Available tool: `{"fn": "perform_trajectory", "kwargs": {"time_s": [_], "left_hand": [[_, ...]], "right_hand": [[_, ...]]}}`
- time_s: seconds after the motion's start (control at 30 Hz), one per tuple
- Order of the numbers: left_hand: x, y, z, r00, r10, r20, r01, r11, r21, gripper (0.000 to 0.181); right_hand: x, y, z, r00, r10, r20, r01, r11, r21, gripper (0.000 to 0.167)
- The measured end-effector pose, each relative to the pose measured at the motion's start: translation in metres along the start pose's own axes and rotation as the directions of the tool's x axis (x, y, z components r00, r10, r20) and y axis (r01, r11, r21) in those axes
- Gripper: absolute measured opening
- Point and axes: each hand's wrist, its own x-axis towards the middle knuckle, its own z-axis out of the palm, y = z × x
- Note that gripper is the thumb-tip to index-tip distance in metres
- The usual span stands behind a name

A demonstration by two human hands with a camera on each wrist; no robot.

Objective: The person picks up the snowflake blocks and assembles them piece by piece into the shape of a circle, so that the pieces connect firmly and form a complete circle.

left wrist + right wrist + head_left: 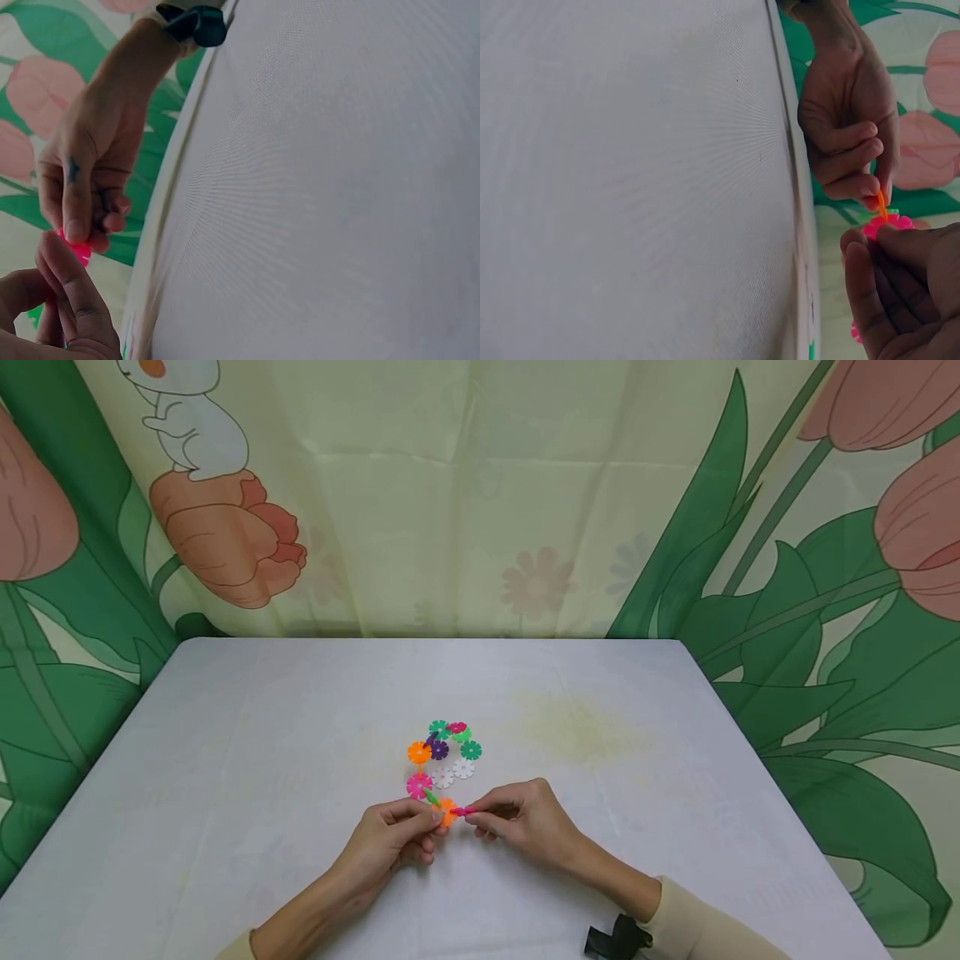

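left hand (393, 843): thumb and forefinger closed on an orange disc (447, 811), remaining fingers loosely bent below it. just beyond, a curved string of notched discs (438, 750) rests on the white table (247, 735). its left side has a second orange disc (419, 752), then a deep-pink disc (419, 786) nearer the person; purple and greens fill the middle and far bend, with a red disc (457, 727) there; white discs (464, 768) sit at the near right. a thin green disc (431, 796), edge-on, lies between the deep-pink one and the held orange. judged progress: most of the curve looks joined already, the held end being the unfinished part. (whether the white discs meet the deep-pink one, cannot tell.) farther right, right hand (525, 818): thumb and forefinger pinch a small pink disc (462, 812), edge-on, at the orange disc's right rim; how deep the slots sit, cannot tell, so seating may be left to do. rightmost: pale yellow stain (577, 727) on the cloth, black strap (618, 937) by the right cuff.
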Motion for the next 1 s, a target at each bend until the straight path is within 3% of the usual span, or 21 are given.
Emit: {"fn": "perform_trajectory", "kwargs": {"time_s": [0.27,0.4,0.53,0.7,1.0], "left_hand": [[0.000,0.000,0.000,0.999,0.010,-0.033,-0.010,1.000,-0.003,0.023],[0.000,0.000,0.000,0.998,0.006,-0.062,-0.006,1.000,0.003,0.029],[0.000,0.000,0.000,0.997,0.014,-0.078,-0.014,1.000,0.002,0.027],[-0.001,0.001,-0.002,0.995,0.020,-0.096,-0.019,1.000,0.006,0.025],[-0.002,0.002,-0.005,0.995,0.011,-0.096,-0.011,1.000,0.007,0.025]], "right_hand": [[0.001,0.000,0.003,1.000,0.007,-0.026,-0.007,1.000,-0.009,0.012],[0.004,-0.001,0.002,1.000,0.013,0.004,-0.013,1.000,-0.021,0.013],[0.010,0.000,-0.005,0.995,0.094,0.029,-0.092,0.993,-0.079,0.015],[0.021,0.010,-0.015,0.976,0.216,-0.004,-0.213,0.959,-0.185,0.019],[0.046,0.030,-0.023,0.971,0.239,-0.013,-0.237,0.948,-0.211,0.025]]}}
